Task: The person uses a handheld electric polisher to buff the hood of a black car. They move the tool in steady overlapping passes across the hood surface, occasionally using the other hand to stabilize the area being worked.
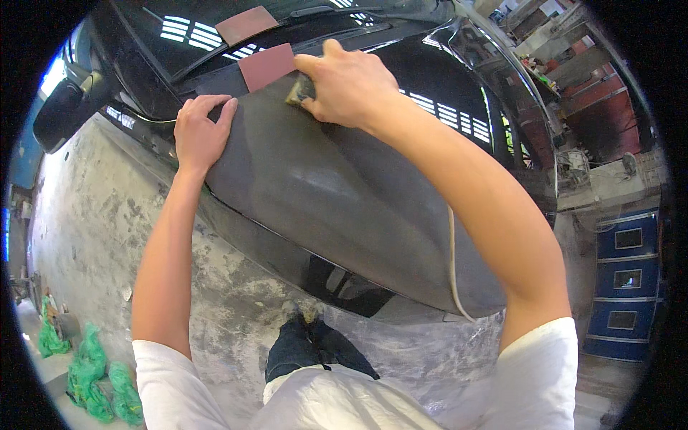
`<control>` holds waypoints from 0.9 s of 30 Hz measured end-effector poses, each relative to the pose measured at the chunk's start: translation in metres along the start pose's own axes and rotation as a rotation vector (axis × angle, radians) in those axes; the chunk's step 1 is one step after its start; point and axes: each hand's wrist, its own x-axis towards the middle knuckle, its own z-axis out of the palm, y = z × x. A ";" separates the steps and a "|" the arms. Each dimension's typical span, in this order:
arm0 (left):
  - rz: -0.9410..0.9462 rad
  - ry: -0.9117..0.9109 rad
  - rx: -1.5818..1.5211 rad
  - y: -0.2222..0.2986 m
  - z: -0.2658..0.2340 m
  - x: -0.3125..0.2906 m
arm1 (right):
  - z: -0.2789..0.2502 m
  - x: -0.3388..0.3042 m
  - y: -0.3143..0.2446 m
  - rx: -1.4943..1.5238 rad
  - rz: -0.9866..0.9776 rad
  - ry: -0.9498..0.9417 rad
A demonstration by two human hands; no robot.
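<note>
A car's hood (pixel 308 186) lies in front of me, its surface dull grey and matte, with glossy black further right. My right hand (pixel 351 84) grips a small yellowish-grey sanding pad (pixel 299 91) against the hood's far part; the fingers hide much of the pad. My left hand (pixel 202 130) rests on the hood's left edge with thumb and fingers apart, holding nothing. Between the hands and just beyond them lies a reddish sheet of sandpaper (pixel 266 67). A second reddish sheet (pixel 246 26) sits further back on the windshield.
A pale hose (pixel 453 265) runs over the hood's right part and down its near edge. The car's side mirror (pixel 63 107) juts out at the left. Green plastic bags (pixel 89 376) stand on the stained concrete floor (pixel 100 208). A blue cabinet (pixel 622 287) is at the right.
</note>
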 end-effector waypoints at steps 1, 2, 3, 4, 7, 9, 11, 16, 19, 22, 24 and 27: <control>-0.005 -0.003 -0.003 0.000 0.000 0.000 | 0.001 -0.008 0.005 -0.005 0.027 -0.003; -0.008 -0.011 -0.008 0.000 0.000 0.000 | 0.000 -0.022 0.013 -0.009 0.041 0.000; -0.016 -0.022 -0.018 0.000 0.000 0.000 | -0.002 -0.039 0.023 -0.014 0.057 0.000; -0.011 -0.025 -0.009 0.001 0.000 -0.001 | -0.005 -0.058 0.034 -0.035 0.100 -0.048; -0.022 -0.018 0.009 0.003 0.000 0.000 | -0.019 -0.129 0.063 -0.068 0.128 0.004; -0.058 -0.032 0.001 0.006 0.002 0.000 | -0.030 -0.167 0.072 -0.060 0.218 -0.068; -0.065 -0.018 -0.018 0.010 0.004 0.000 | -0.036 -0.186 0.073 -0.062 0.286 -0.119; -0.049 -0.006 -0.019 0.013 0.006 -0.003 | -0.024 -0.133 0.055 -0.049 0.169 -0.046; -0.045 -0.002 -0.030 0.013 0.008 -0.003 | -0.010 -0.066 0.039 -0.046 0.153 -0.020; -0.037 0.015 -0.049 0.013 0.009 -0.003 | -0.003 -0.006 0.018 -0.032 0.161 -0.028; -0.031 0.024 -0.056 0.013 0.009 -0.003 | 0.000 0.027 0.003 -0.039 0.174 -0.067; -0.043 -0.006 -0.049 0.013 0.009 -0.003 | 0.001 0.048 -0.008 -0.029 0.182 -0.081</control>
